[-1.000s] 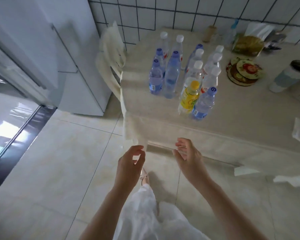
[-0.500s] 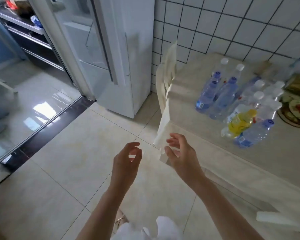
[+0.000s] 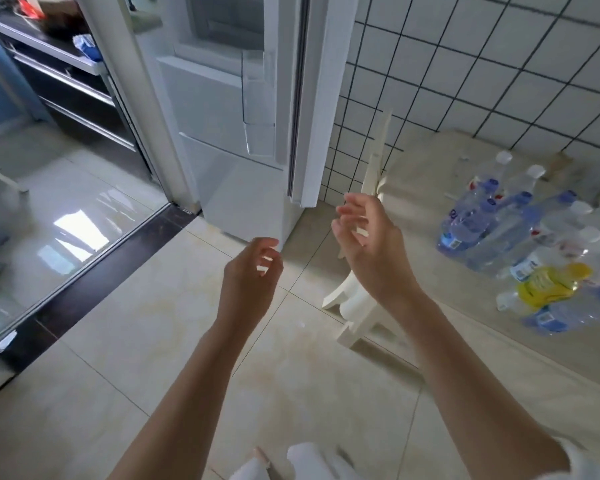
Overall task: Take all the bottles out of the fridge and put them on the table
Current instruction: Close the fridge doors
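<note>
Head view: both bare arms reached up from the bottom of the frame over glossy cream floor tiles [image 3: 125, 341]. The left hand [image 3: 248, 284] hung at centre, fingers [image 3: 269, 245] loosely curled, grasping nothing. The right hand [image 3: 371, 251] sat a little higher and to the right, fingers [image 3: 352, 209] relaxed and spread, also empty. Top centre stood the fridge [image 3: 236, 168], smooth white, flat-panelled, its tall door edge [image 3: 321, 98] nearest the white square-tiled wall [image 3: 482, 64] with dark grout. At the right edge, the bottles [image 3: 520, 237] clustered on the beige cloth-covered surface [image 3: 430, 161]: clear ribbed plastic, blue and white caps, one with a yellow label [image 3: 548, 282] near the front. A cream chair [image 3: 357, 299] stood tucked against that surface, just behind the right hand. Left of frame ran a dark threshold strip [image 3: 94, 271] beside shiny reflective flooring.
</note>
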Tool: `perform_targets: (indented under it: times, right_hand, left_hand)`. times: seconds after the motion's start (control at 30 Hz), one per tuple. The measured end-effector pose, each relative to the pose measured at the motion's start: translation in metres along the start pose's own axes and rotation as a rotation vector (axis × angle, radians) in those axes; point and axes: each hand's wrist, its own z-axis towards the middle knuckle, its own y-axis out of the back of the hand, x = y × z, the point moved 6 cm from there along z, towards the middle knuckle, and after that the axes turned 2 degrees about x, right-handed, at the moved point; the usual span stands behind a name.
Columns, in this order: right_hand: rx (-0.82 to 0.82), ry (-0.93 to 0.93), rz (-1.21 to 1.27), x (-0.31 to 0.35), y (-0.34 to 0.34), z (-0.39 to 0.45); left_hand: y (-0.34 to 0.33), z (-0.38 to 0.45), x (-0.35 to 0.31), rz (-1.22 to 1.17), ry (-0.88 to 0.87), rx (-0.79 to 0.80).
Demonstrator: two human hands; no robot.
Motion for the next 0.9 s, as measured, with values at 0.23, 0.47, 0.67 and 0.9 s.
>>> perform_targets:
  times: [0.23,0.47,0.67,0.9]
  right_hand:
    - [-0.106,0.022,-0.035,0.010,-0.004,0.081]
    - [-0.142,0.124,0.054,0.006,-0.002,0.146]
    - [-0.216,0.221,0.097,0.007,-0.014,0.176]
    - [-0.219,0.280,0.183,0.021,-0.056,0.178]
  left_hand:
    - [-0.010,0.068,-0.014,-0.020,-0.073,0.041]
    - [-0.033,0.123,-0.032,-0.030,-0.126,0.065]
    - [-0.036,0.155,-0.031,-0.062,-0.149,0.054]
    - [-0.015,0.163,-0.006,-0.074,-0.135,-0.107]
